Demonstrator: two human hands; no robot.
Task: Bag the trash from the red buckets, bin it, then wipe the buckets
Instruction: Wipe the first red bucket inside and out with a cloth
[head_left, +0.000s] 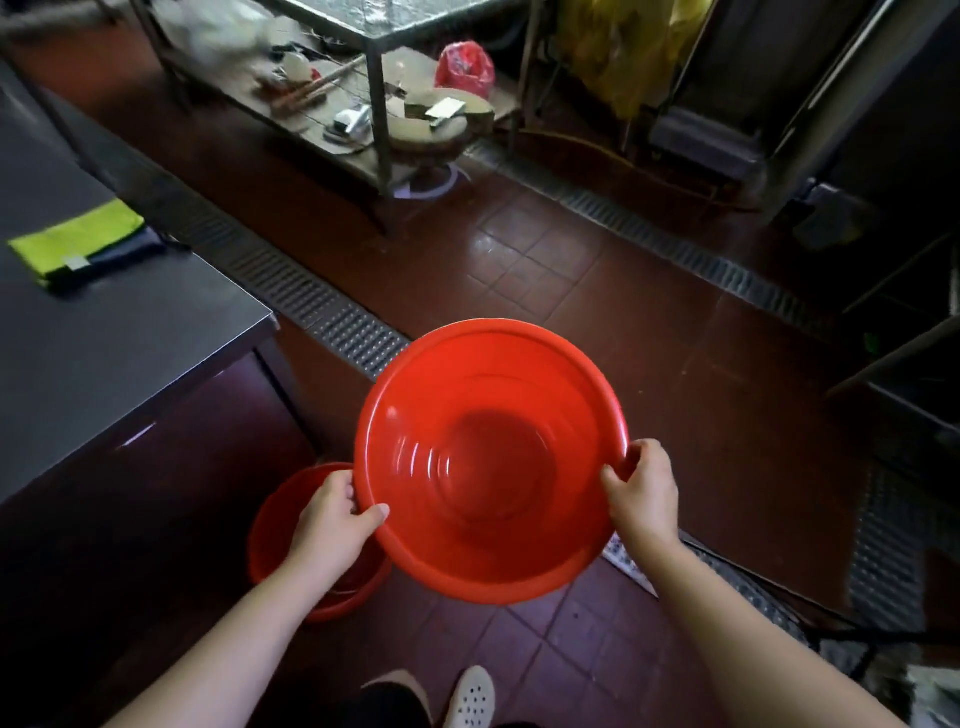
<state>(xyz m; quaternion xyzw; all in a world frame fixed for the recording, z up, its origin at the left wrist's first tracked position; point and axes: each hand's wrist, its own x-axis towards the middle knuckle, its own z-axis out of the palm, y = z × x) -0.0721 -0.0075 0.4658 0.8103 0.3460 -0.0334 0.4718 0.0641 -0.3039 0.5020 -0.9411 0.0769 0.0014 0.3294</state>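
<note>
Hands, left (332, 512) and right (641, 493), grip an apparently empty red bucket (488, 462) by its rim; keep it level, then wipe with the counter's cloth (78, 241).

Red bucket (491, 462), both hands gripping rim

A dark steel tabletop (119, 332) fills the left of the frame, with a folded yellow-green cloth (78, 241) lying on it. A metal floor drain grate (332, 322) runs diagonally across the red tile floor (649, 332). At upper centre, a metal shelf rack (379, 130) carries a round wooden chopping block (431, 130) and a red plastic bag (465, 65). A white shoe (472, 696) shows at the bottom edge.
</note>
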